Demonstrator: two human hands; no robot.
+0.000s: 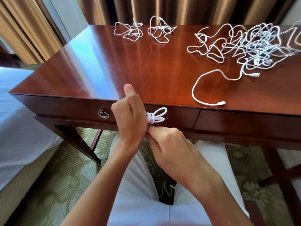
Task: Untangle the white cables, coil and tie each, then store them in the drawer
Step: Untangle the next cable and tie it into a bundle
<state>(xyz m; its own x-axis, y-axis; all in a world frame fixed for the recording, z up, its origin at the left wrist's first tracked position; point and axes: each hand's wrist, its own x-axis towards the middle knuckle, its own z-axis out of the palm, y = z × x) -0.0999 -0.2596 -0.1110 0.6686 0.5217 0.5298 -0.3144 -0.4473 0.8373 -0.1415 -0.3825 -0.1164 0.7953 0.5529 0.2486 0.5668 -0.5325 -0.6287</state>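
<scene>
The left hand is gripping the coiled cable while the right hand is pinching its tail just below, tying it off; next probably comes opening the shut drawer behind the hands.

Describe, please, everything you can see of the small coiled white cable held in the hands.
The small coiled white cable is a thin, smooth cord folded into a short bundle, with turns wound round its middle and loops sticking out to the right. The left hand grips its hidden end; the right hand pinches beneath it. It hangs in front of the closed wooden drawer, below the desktop edge.
</scene>
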